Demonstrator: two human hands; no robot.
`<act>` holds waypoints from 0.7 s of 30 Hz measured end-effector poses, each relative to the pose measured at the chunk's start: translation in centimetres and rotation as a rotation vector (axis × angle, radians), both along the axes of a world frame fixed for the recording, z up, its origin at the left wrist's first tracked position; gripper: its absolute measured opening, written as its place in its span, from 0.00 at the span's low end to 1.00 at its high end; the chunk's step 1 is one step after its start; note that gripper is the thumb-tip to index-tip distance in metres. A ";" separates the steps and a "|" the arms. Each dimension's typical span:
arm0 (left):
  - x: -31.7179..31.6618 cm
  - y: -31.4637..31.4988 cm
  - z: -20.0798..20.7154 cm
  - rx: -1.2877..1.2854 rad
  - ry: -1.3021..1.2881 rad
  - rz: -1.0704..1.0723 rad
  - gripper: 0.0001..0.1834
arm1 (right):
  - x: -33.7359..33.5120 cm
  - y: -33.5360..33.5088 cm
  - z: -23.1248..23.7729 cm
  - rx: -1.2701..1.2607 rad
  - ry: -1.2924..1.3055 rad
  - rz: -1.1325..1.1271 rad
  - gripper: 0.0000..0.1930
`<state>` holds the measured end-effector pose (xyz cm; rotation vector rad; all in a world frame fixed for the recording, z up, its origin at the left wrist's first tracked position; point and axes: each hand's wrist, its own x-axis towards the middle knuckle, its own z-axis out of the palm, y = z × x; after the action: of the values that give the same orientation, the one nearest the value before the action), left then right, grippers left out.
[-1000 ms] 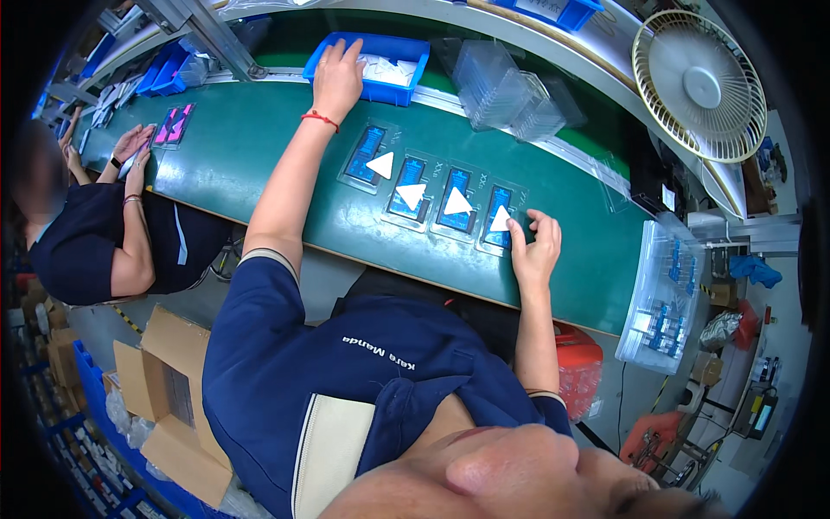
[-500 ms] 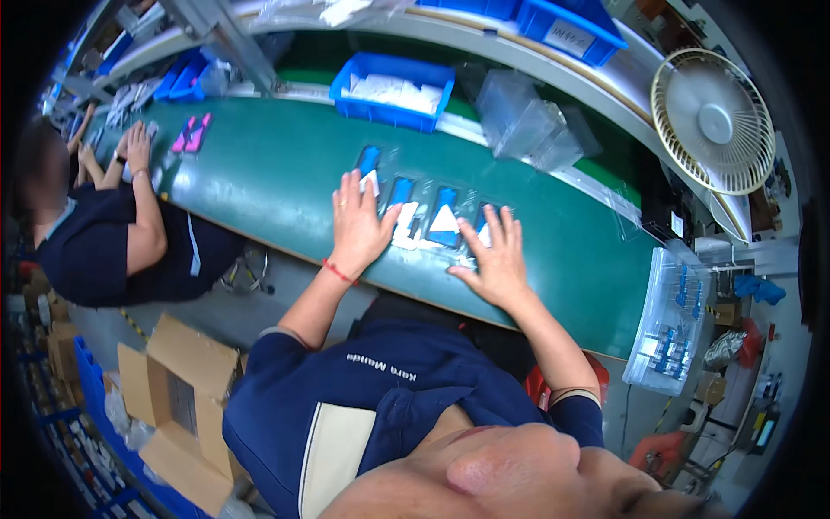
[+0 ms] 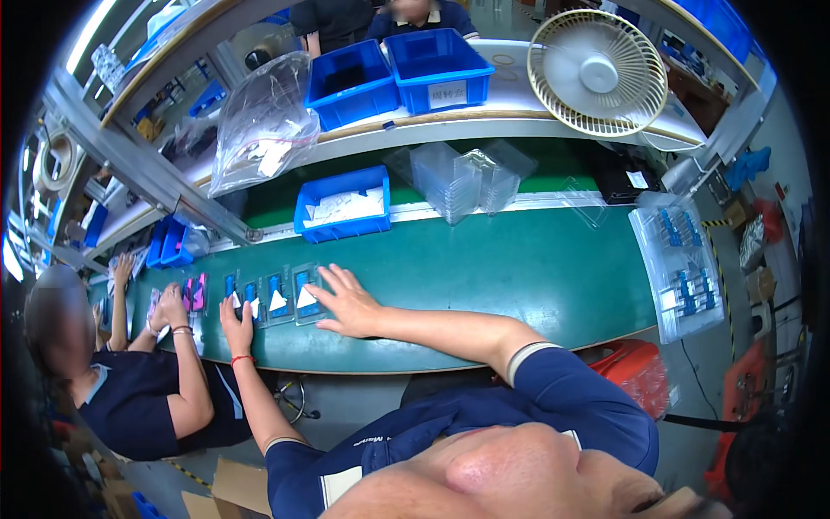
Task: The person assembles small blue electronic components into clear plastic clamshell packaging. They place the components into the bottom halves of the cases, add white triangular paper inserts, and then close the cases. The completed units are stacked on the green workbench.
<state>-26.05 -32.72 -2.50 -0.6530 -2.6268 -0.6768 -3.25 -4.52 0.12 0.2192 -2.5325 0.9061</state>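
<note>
A row of several clear plastic trays, each with a blue piece and a white paper triangle, lies on the green table. My left hand (image 3: 235, 327) rests at the row's left end, fingers stretched out and touching the leftmost tray. My right hand (image 3: 350, 304) lies at the right end with fingers spread, its fingertips on the rightmost tray (image 3: 305, 294). Between my hands, the tray in the middle (image 3: 277, 299) shows its blue piece and white triangle plainly. My left fingers partly hide the leftmost tray's contents.
A blue bin (image 3: 343, 203) of white papers stands behind the row. Stacked clear trays (image 3: 445, 182) are right of it. At the table's right end sits a clear box (image 3: 679, 268) with blue pieces. A co-worker's hand (image 3: 171, 307) is at left, near pink pieces (image 3: 199, 292).
Both my hands and the row of trays have moved left along the table, toward the co-worker. The view has tilted up, bringing the shelf and its blue bins further into sight.
</note>
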 end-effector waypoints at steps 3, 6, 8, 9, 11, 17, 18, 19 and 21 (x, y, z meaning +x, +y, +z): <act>0.0 -0.5 -0.4 0.043 0.249 0.048 0.30 | 6.5 6.7 2.3 0.164 0.084 -0.075 0.37; 5.2 4.2 3.3 0.001 0.479 0.013 0.31 | 16.5 15.3 5.3 0.314 0.015 -0.414 0.32; 9.7 9.5 6.3 0.065 0.466 -0.269 0.29 | 24.5 21.1 5.5 0.409 -0.035 -0.739 0.28; 12.0 12.3 7.2 0.069 0.411 -0.438 0.28 | 29.0 23.9 5.3 0.419 -0.103 -0.900 0.27; 16.6 18.4 8.5 0.033 0.324 -0.815 0.26 | 38.0 27.7 6.4 0.476 -0.230 -1.179 0.26; 30.2 30.9 3.3 -0.063 0.162 -1.871 0.22 | 50.2 31.3 6.6 0.340 -0.425 -1.399 0.29; 31.9 32.1 2.8 -0.061 0.106 -1.982 0.21 | 49.7 31.0 6.7 0.351 -0.415 -1.418 0.29; 33.4 33.4 2.7 -0.055 0.118 -2.012 0.21 | 49.4 30.7 6.9 0.361 -0.409 -1.442 0.28; 35.2 35.3 2.7 -0.037 0.130 -2.085 0.21 | 49.1 31.1 7.6 0.272 -0.461 -1.461 0.27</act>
<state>9.17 2.57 0.15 -3.0674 -0.8591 -0.8047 45.81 26.62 7.76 -1.6688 -2.2420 -0.0208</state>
